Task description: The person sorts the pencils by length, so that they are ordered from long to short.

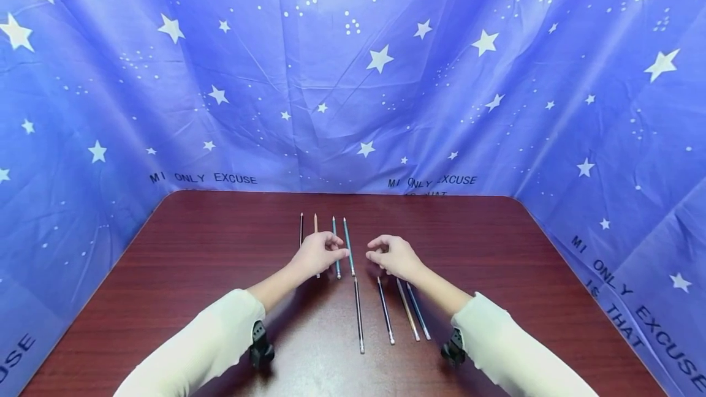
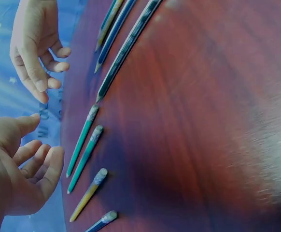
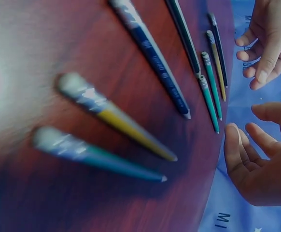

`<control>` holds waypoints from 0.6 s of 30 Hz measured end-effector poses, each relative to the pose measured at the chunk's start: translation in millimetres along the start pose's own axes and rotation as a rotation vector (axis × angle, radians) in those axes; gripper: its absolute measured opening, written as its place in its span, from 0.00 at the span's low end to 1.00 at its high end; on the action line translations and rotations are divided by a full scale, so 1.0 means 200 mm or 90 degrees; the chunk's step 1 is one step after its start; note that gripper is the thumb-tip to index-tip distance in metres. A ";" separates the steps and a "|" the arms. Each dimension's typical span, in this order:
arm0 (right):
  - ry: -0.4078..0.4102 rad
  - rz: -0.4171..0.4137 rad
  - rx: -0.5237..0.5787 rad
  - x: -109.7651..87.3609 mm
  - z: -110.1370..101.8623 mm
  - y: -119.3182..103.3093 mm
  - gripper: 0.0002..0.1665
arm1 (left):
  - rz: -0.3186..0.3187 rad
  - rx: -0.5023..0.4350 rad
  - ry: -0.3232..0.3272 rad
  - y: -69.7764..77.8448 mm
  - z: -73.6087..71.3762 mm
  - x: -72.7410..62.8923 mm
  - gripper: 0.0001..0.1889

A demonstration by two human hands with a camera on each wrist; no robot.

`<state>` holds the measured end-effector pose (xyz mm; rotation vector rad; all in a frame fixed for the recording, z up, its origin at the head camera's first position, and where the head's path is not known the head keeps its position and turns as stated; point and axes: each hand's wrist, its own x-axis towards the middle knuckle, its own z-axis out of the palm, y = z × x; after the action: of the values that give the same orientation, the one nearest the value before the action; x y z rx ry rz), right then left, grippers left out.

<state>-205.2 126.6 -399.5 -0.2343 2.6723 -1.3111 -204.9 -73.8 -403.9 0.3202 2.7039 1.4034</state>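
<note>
Teal pencil [image 1: 347, 234] lying btwn L hand [image 1: 318, 254] & R hand [image 1: 396, 257].
Both hovering w/ fingers relaxed, grips unclosed; yellow pencil [image 1: 408, 310] lying on body side of R hand.

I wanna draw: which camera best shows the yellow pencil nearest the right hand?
Right wrist view: the yellow pencil looks biggest and whole there. The head view shows it small; the left wrist view cuts off one end.
</note>
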 end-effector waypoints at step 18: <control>-0.067 -0.063 -0.067 -0.23 -0.03 0.12 0.13 | 0.040 0.056 -0.061 0.03 0.15 -0.20 0.13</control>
<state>-163.5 154.4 -411.8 -0.4407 2.6731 -1.1500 -160.4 -56.6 -417.6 0.4696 2.7040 1.2510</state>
